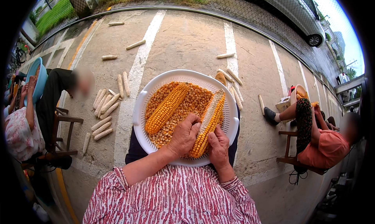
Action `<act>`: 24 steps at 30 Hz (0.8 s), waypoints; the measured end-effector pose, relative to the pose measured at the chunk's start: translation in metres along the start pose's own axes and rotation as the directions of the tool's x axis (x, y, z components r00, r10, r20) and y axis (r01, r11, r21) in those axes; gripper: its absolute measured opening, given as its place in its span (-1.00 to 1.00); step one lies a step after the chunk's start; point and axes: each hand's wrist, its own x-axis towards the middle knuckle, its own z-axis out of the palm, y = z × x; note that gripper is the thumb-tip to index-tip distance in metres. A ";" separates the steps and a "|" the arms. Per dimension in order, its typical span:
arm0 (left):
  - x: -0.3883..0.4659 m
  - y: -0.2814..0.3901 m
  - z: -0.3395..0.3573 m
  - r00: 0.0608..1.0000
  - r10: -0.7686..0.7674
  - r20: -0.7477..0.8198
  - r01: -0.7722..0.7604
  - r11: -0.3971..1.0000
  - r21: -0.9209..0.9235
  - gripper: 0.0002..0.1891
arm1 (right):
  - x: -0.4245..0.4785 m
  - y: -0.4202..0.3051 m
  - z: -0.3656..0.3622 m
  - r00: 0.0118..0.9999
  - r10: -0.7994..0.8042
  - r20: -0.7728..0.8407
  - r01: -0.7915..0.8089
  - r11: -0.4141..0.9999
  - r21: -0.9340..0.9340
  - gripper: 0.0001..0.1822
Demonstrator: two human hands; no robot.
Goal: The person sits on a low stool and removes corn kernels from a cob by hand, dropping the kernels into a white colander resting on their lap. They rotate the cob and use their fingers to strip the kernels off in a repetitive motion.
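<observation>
A white plastic colander (pixel 139 109) rests on my lap, with loose yellow corn kernels (pixel 168 95) in it. One full ear of corn (pixel 167 108) lies across the kernels on the left side. A partly shelled ear of corn (pixel 208 122) slants between my hands, its pale bare cob showing along a wide strip. My right hand (pixel 219 144) grips its lower right side, thumb along the kernels. With fingers curled, my left hand (pixel 184 134) presses against its left side; those fingertips are partly hidden.
Bare corn cobs (pixel 106 103) lie on the concrete left of the colander, others (pixel 234 77) to its right. At left, a seated person (pixel 26 130) has a blue basin (pixel 42 80). Another seated person (pixel 328 144) holds corn at right. A chain-link fence (pixel 216 7) runs beyond.
</observation>
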 end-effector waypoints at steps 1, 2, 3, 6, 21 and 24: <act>0.000 -0.001 0.000 1.000 -0.017 0.013 0.017 1.000 -0.018 -0.83 | 0.000 0.000 0.000 1.000 0.001 -0.009 -0.001 1.000 0.007 -0.56; 0.001 -0.002 -0.001 0.999 -0.033 0.027 0.034 0.999 -0.035 -0.83 | 0.000 0.001 0.000 1.000 0.006 -0.015 -0.006 1.000 0.012 -0.57; 0.001 -0.001 -0.003 0.996 -0.070 0.054 0.075 0.992 -0.099 -0.83 | 0.000 0.001 0.000 1.000 0.011 -0.022 -0.011 1.000 0.017 -0.57; 0.001 0.003 -0.008 0.985 -0.129 0.114 0.153 0.961 -0.231 -0.78 | 0.001 0.001 -0.001 1.000 0.011 -0.028 -0.011 0.999 0.033 -0.57; -0.001 0.005 -0.006 0.980 -0.072 0.184 0.104 0.980 -0.167 -0.73 | 0.001 0.004 -0.004 0.999 0.011 -0.048 -0.008 0.999 0.045 -0.58; -0.001 0.006 -0.005 0.988 -0.052 0.145 0.060 0.997 -0.054 -0.73 | 0.001 0.003 -0.004 0.999 0.006 -0.052 -0.004 0.999 0.038 -0.58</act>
